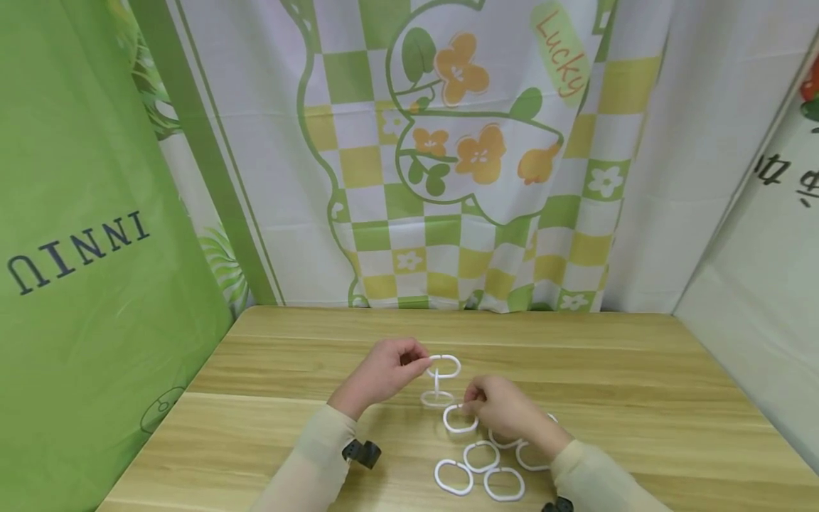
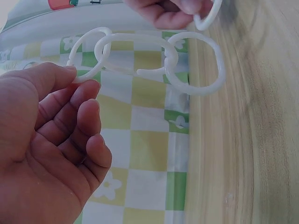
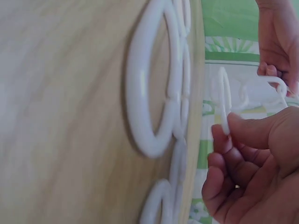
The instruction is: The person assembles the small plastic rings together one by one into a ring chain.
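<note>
My left hand (image 1: 384,377) pinches the top one of three linked white oval curtain rings between thumb and forefinger. In the left wrist view the held ring (image 2: 105,46) passes through the middle ring (image 2: 135,37), which carries the end ring (image 2: 221,70). The middle ring shows a gap in its side. Lower and to the right, my right hand (image 1: 502,409) pinches a separate white ring (image 1: 461,431) by its edge. That ring (image 3: 225,93) appears apart from the chain, close to its lower end.
Several loose white rings lie on the wooden table (image 1: 256,441) near the right forearm, among them a front left ring (image 1: 453,492) and a front right ring (image 1: 505,499). The forearm partly covers others. Printed curtains (image 1: 441,235) hang behind and at both sides.
</note>
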A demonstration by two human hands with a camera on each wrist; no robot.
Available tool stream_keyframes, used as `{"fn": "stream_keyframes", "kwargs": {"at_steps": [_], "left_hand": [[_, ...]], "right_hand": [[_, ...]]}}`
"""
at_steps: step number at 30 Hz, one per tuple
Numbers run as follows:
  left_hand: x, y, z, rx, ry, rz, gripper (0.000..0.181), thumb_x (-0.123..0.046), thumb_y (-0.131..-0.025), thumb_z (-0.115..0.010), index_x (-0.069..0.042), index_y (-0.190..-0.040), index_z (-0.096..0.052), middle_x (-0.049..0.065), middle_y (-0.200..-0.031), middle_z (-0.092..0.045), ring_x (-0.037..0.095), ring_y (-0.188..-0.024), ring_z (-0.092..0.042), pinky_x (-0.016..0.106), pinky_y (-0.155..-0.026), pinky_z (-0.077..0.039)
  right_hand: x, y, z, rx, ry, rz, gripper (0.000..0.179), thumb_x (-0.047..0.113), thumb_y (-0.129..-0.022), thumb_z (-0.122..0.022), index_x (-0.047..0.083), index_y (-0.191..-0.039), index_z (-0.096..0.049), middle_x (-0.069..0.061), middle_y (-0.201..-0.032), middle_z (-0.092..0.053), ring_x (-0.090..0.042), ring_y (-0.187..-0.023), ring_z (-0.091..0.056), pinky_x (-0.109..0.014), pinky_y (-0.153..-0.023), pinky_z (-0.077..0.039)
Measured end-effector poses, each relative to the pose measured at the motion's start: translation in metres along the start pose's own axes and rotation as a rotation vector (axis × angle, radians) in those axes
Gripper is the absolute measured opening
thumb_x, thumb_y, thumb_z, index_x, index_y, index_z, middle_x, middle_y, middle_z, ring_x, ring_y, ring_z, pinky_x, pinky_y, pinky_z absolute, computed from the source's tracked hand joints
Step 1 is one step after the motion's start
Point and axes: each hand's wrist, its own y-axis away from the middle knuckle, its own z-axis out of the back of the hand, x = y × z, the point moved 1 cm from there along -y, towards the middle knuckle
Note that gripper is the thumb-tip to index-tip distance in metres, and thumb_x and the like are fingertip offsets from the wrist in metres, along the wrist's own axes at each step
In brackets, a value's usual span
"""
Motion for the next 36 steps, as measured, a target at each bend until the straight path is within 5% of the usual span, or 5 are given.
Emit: {"fn": "stream_keyframes", "kwargs": {"at_steps": [10,22,36], "left_hand": [[0.003,-0.002,-0.003,0.007,-0.004,-0.026,0.016,-0.025,-0.097,-0.065,-0.01,-0.092,-0.071,-0.009,-0.075,-0.06,0.009,-0.068,-0.052,0.025,-0.06,-0.046],[0.0,-0.002,-0.009,0.022,-0.011,-0.025,0.009,-0.02,-0.095,-0.066,-0.013,-0.091,-0.069,-0.009,-0.075,-0.06,0.009,-0.068,-0.054,0.025,-0.06,-0.047],[-0.002,-0.002,-0.022,0.067,-0.033,-0.063,0.007,-0.02,-0.094,-0.066,-0.015,-0.09,-0.069,-0.011,-0.077,-0.061,0.005,-0.069,-0.055,0.023,-0.06,-0.048]], "right_hand": [[-0.004,0.005,0.019,-0.018,-0.09,0.048,0.004,0.006,-0.088,-0.068,0.006,-0.088,-0.065,-0.004,-0.075,-0.06,-0.014,-0.066,-0.053,-0.027,-0.056,-0.046],[0.004,0.01,0.037,-0.046,-0.029,0.142,0.004,0.013,-0.093,-0.066,0.008,-0.092,-0.067,0.0,-0.085,-0.065,-0.012,-0.077,-0.057,-0.027,-0.069,-0.05],[0.017,0.009,0.037,-0.065,-0.035,0.198,0.003,0.013,-0.095,-0.065,0.012,-0.093,-0.068,0.007,-0.084,-0.064,-0.008,-0.068,-0.054,-0.027,-0.059,-0.049]]}}
